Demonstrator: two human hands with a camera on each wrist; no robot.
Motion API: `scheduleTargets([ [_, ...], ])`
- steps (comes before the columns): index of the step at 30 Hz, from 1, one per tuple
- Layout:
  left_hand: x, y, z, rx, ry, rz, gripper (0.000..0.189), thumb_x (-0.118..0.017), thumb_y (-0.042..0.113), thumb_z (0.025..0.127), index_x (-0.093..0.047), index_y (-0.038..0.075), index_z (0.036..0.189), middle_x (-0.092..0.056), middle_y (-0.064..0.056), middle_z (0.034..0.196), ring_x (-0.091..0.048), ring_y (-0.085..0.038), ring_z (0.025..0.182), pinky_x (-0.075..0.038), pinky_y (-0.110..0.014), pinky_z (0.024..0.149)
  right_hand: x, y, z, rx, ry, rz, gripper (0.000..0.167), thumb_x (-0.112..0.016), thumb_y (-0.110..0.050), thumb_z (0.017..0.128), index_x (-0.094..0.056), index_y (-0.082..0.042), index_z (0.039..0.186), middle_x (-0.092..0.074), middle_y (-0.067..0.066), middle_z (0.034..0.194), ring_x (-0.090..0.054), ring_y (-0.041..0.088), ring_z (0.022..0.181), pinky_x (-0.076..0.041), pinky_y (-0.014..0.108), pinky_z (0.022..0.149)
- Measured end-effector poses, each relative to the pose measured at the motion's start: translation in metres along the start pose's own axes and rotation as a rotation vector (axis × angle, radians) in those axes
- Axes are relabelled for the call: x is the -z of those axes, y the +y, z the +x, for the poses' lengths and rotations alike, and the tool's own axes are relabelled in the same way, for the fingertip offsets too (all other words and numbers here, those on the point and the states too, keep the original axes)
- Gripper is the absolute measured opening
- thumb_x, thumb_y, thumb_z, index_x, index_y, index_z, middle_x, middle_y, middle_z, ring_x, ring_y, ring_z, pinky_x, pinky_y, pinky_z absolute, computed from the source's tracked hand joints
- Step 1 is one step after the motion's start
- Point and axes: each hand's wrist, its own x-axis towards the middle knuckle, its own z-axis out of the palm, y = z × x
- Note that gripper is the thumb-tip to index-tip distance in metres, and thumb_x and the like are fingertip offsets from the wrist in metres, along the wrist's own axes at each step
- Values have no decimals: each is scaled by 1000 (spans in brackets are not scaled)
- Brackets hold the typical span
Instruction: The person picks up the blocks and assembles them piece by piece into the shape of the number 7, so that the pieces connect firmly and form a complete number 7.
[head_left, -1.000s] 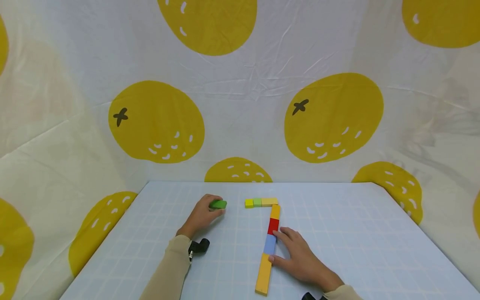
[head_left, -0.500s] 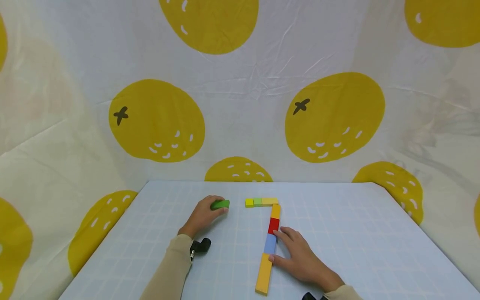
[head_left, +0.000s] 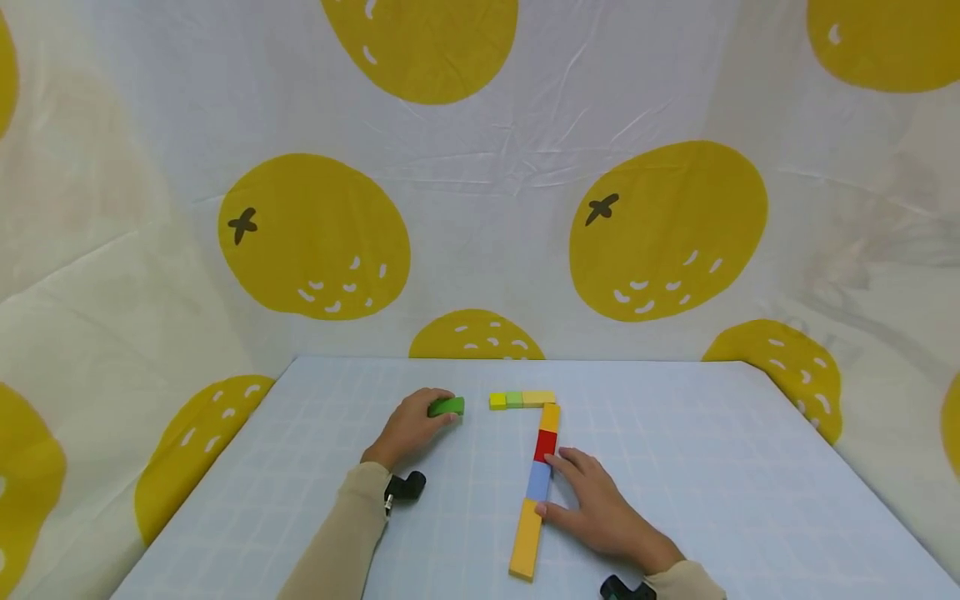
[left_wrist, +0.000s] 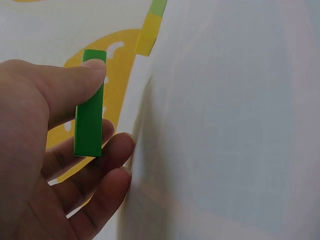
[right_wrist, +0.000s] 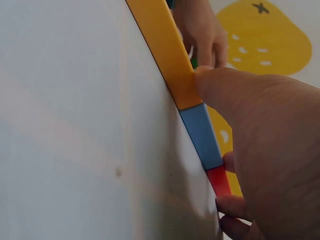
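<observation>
My left hand [head_left: 408,429] pinches a green block [head_left: 450,406] above the table's left half. In the left wrist view the thumb lies on that green block [left_wrist: 89,127], and the other fingers are behind or below it. My right hand [head_left: 600,512] rests beside a line of blocks, thumb touching the long orange block [head_left: 525,542] and index finger at the red block [head_left: 546,445]. Between those two sits a blue block [head_left: 537,481]. A shorter orange block [head_left: 550,417] continues the line at its far end.
Across the far end runs a short row: a yellow cube [head_left: 498,402], a light green cube [head_left: 513,400] and a pale yellow block [head_left: 538,399]. A pale checked cloth covers the table [head_left: 750,483]. Behind hangs a fruit-print curtain [head_left: 487,233].
My left hand has moved slightly right with the green block, closer to the yellow cube, and the block has turned a little. The right hand stays against the line of blocks.
</observation>
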Motion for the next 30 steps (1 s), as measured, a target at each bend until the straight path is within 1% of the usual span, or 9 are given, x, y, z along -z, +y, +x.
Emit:
scheduleTargets([
  [3,-1,-1,2,-1,3,24,37,-75,32,91,-68,19,126,-64,-2,119,-56,-18,98,-46,-41,88,-1,0,0,-2,0,1,86,-66,-71,81,-49,-20,149,-38,7,153,-36,31,136,-38,61,105],
  [6,-4,-1,5,-13,0,28,38,-75,31,91,-69,18,126,-64,-3,122,-57,-19,102,-46,-42,90,-1,-1,0,-4,0,7,86,-67,-70,81,-49,-20,149,-38,8,153,-36,31,136,-38,62,105],
  [10,-7,4,10,-19,-14,34,38,-76,32,91,-69,18,126,-64,-3,124,-57,-21,105,-46,-44,92,-2,-1,-1,-5,0,7,87,-66,-71,81,-48,-20,149,-38,8,153,-36,31,136,-38,62,105],
  [15,-9,10,14,-16,-29,39,37,-75,32,91,-70,20,125,-64,-1,122,-56,-20,103,-46,-43,93,-1,-2,-1,-1,0,9,86,-66,-70,82,-48,-20,149,-38,8,153,-35,32,137,-37,63,105],
  [20,-8,13,17,-11,-37,37,36,-75,31,92,-69,20,126,-64,-1,122,-56,-20,103,-46,-44,93,0,-4,0,6,4,6,85,-67,-69,82,-49,-20,149,-38,8,153,-36,31,136,-37,62,106],
  [25,-10,13,20,0,-43,47,37,-74,32,92,-69,21,127,-64,-1,126,-55,-19,106,-46,-44,96,1,-3,0,5,3,8,84,-67,-68,82,-49,-20,149,-38,8,153,-36,32,136,-36,62,106],
  [30,-10,14,19,-1,-48,59,37,-75,30,92,-70,19,126,-64,-2,126,-56,-20,106,-46,-44,96,0,-2,-1,-7,-15,13,86,-66,-70,82,-48,-20,150,-37,8,154,-35,32,137,-35,63,106],
])
